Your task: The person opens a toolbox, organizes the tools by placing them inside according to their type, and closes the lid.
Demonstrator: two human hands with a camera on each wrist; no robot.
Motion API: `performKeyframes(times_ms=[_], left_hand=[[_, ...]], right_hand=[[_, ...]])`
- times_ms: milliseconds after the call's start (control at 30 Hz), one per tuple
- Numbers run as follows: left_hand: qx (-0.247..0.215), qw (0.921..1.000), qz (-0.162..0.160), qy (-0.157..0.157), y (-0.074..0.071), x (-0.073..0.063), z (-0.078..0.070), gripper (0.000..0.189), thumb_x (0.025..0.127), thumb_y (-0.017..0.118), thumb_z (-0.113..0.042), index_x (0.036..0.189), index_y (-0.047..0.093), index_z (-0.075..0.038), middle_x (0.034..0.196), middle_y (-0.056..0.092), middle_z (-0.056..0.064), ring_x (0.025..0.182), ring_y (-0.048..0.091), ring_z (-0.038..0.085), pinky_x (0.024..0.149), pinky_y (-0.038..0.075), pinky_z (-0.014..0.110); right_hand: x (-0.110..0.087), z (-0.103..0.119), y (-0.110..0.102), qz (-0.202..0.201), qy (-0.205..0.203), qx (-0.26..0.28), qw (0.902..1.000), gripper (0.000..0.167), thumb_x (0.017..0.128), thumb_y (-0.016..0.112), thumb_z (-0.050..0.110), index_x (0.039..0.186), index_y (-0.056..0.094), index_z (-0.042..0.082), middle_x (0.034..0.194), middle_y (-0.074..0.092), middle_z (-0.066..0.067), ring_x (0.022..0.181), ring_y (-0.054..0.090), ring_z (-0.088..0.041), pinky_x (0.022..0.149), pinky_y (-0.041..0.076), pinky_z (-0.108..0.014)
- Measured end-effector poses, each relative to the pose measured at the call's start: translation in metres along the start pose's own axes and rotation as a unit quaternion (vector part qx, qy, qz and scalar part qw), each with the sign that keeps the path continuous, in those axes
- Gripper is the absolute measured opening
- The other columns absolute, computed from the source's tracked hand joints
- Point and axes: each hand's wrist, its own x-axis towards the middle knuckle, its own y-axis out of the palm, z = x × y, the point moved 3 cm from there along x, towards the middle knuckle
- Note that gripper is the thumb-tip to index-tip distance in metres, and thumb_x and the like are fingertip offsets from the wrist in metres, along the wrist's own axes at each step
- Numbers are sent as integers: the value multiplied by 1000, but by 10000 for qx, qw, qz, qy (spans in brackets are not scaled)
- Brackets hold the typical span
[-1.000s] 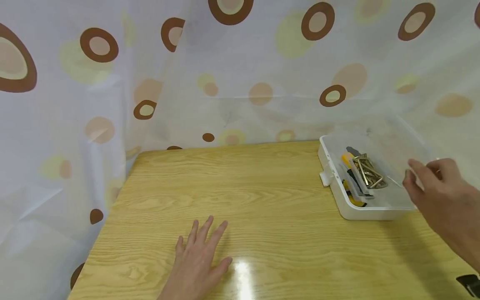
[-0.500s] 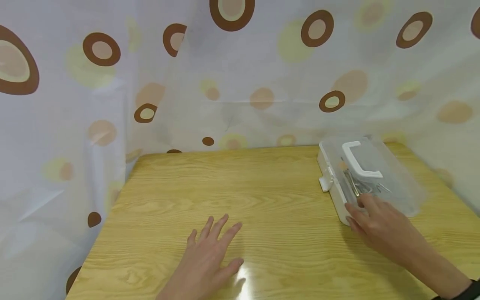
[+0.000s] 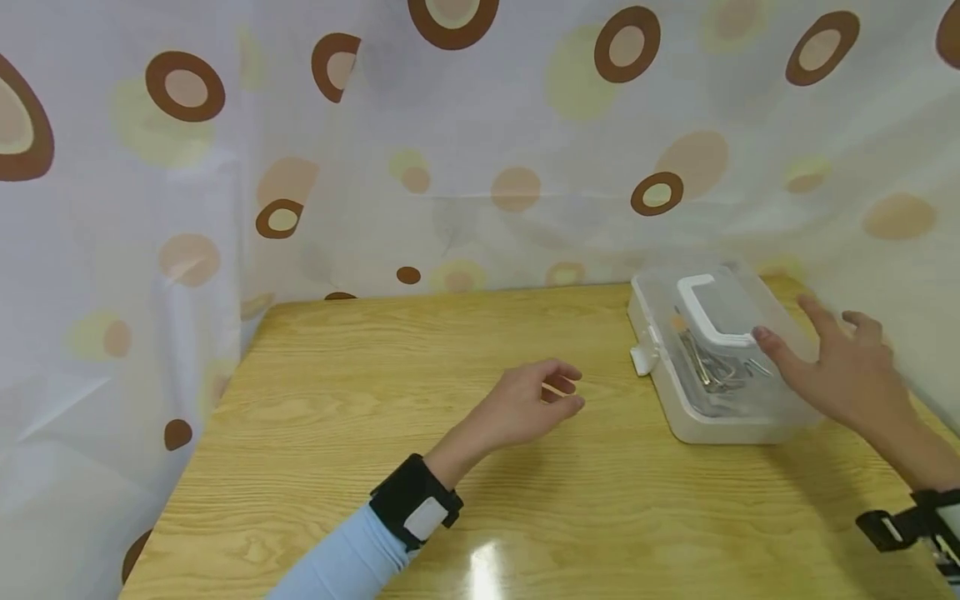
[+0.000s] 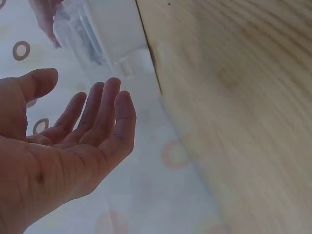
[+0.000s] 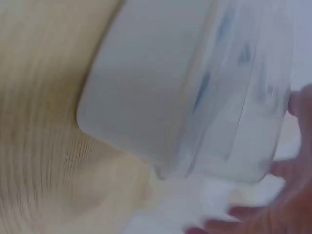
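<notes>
A white plastic storage box with a clear lid stands at the right of the table. Its lid lies over the top, with a white carry handle on it, and a latch juts out at the left side. Metal nails and other small items show dimly through the lid. My right hand is spread at the lid's right part, thumb near the handle; whether it touches is unclear. My left hand hovers left of the box, fingers loosely bent, holding nothing.
The box stands on a wood-grain table. Behind and at the sides hangs a white curtain with brown and yellow circles, close to the box's back.
The lid has come down from raised onto the box. My right hand went to the box's front, then back right. My left hand has moved right toward the latch side.
</notes>
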Motion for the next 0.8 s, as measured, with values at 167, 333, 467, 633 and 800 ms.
performKeyframes(times_ms=[167,333,467,633,800], left_hand=[[-168,9995,20,-284,14,3,11,39,100,65,-30,135,63,-14,123,69,4,109,69,18,84,57,26],[-236,9988,-105,-416,15,-1,20,41,101,64,-31,136,62,-12,124,69,4,111,69,20,83,57,28],[-525,9960,-346,-630,11,1,27,44,100,64,-33,138,61,-11,125,68,5,107,69,19,80,57,29],[-1700,9760,-628,-1211,10,7,41,59,100,63,-30,150,47,-2,130,66,14,111,68,24,89,59,36],[-3507,9112,-772,-2019,11,11,57,59,105,54,-31,151,39,3,132,60,19,116,63,24,98,55,38]], right_hand=[[20,-27,11,1791,190,975,9788,82,105,36,58,163,-11,25,157,7,-47,136,17,-74,96,28,-83],[14,-16,15,1884,93,1021,9767,77,105,39,58,163,-7,34,160,6,-44,137,18,-73,96,29,-83],[4,10,24,1831,-67,1051,9774,76,105,42,58,163,-1,36,162,10,-40,138,21,-72,97,31,-82],[-14,58,38,1706,-341,1171,9778,76,104,47,56,165,10,33,164,19,-35,140,27,-67,99,34,-79],[-28,101,47,1578,-580,1246,9779,76,103,51,56,165,17,29,164,26,-30,143,29,-62,104,32,-78]])
